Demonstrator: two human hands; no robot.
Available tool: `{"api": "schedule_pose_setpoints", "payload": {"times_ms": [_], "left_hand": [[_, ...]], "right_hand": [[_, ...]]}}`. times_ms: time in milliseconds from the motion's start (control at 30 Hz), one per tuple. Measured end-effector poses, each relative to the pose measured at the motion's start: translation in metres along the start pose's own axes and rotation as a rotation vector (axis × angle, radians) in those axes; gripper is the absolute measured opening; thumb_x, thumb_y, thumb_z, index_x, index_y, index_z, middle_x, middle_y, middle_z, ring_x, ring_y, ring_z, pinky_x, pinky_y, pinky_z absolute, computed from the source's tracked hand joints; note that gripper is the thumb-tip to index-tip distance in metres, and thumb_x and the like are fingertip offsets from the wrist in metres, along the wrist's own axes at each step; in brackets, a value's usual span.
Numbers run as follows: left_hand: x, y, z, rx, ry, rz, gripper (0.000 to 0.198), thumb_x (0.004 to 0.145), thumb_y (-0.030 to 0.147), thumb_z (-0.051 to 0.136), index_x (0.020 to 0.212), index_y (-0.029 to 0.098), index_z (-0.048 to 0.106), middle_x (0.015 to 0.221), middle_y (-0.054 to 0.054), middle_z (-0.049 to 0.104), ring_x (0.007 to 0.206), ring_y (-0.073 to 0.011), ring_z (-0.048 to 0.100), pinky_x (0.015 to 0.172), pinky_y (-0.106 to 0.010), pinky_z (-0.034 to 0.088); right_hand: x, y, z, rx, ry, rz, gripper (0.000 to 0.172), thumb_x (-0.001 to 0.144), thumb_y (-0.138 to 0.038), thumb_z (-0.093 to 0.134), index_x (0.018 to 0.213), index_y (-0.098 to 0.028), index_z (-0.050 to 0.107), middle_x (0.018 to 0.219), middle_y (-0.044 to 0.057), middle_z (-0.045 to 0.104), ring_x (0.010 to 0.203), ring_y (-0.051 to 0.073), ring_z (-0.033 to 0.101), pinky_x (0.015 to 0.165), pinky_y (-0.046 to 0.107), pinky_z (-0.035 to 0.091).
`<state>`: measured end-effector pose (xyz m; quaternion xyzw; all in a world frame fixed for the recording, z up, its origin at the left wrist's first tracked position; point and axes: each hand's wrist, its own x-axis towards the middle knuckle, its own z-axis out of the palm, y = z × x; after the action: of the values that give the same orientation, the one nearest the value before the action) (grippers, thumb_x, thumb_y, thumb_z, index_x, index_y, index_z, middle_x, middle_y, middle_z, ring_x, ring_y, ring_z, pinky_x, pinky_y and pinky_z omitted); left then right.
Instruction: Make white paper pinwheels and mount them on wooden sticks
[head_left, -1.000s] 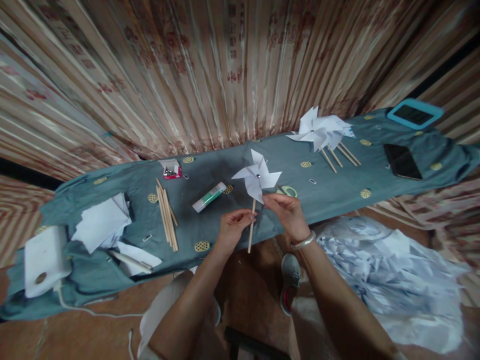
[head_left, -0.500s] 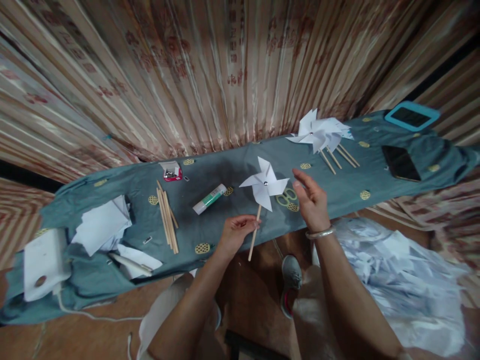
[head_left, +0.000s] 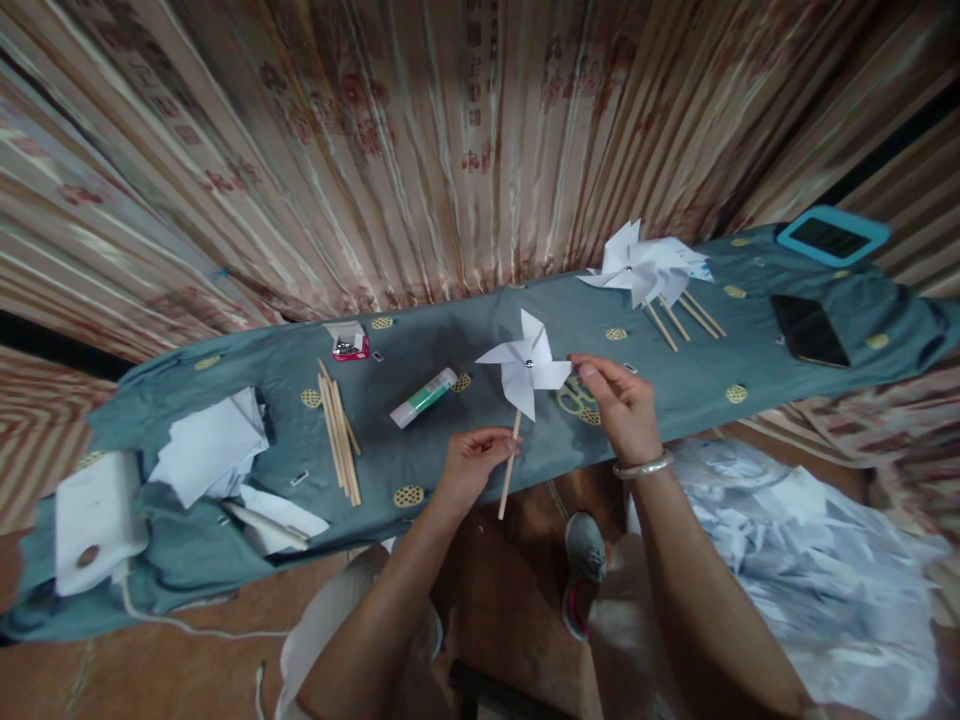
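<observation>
A white paper pinwheel point(head_left: 517, 372) with a silvery pin at its centre stands upright above the near side of the table. My left hand point(head_left: 476, 465) is closed on its wooden stick, pinching it below the blades. At the right-hand blade's tip is my right hand point(head_left: 622, 405), its index finger and thumb stretched toward the paper; the fingertips seem to touch the blade without a clear grip. A bracelet circles the right wrist. Behind this hand and the pinwheel, green-handled scissors point(head_left: 574, 397) are partly hidden. A glue stick point(head_left: 423, 398) lies left of the pinwheel.
Wooden sticks point(head_left: 339, 440), a box of pins point(head_left: 349, 342), paper sheets point(head_left: 206, 445) and a white device with a cable point(head_left: 97, 525) are on the left. Several finished pinwheels point(head_left: 649, 265), a phone point(head_left: 810, 330) and a blue-framed device point(head_left: 832, 235) lie right. A bag of paper pieces point(head_left: 810, 560) stands below.
My right hand has moved slightly left to the blade tip, its fingers drawing closer together. The pinwheel's blades have turned slightly clockwise. My left hand keeps its hold on the stick.
</observation>
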<state>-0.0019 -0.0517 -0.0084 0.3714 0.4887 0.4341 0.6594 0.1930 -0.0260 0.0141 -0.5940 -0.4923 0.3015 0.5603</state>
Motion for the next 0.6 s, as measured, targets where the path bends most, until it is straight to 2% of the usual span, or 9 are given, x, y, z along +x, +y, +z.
{"api": "schedule_pose_setpoints", "payload": {"times_ms": [267, 600], "left_hand": [[0.0005, 0.0019, -0.0027, 0.015, 0.023, 0.021, 0.017, 0.054, 0.032, 0.078, 0.065, 0.018, 0.075, 0.067, -0.004, 0.073, 0.062, -0.0158, 0.063, 0.062, -0.026, 0.049], [0.0010, 0.0027, -0.0022, -0.006, 0.044, 0.035, 0.015, 0.055, 0.031, 0.078, 0.064, 0.019, 0.075, 0.071, -0.004, 0.075, 0.062, -0.0155, 0.063, 0.066, -0.027, 0.050]], "right_hand": [[-0.0034, -0.0015, 0.0043, 0.072, -0.007, 0.035, 0.027, 0.075, -0.046, 0.067, 0.087, -0.022, 0.075, 0.086, 0.003, 0.074, 0.081, 0.019, 0.065, 0.077, 0.033, 0.050], [-0.0089, -0.0022, 0.0093, 0.159, -0.022, 0.094, 0.020, 0.070, -0.043, 0.072, 0.073, -0.023, 0.073, 0.075, 0.001, 0.073, 0.070, 0.017, 0.064, 0.071, 0.031, 0.050]]}}
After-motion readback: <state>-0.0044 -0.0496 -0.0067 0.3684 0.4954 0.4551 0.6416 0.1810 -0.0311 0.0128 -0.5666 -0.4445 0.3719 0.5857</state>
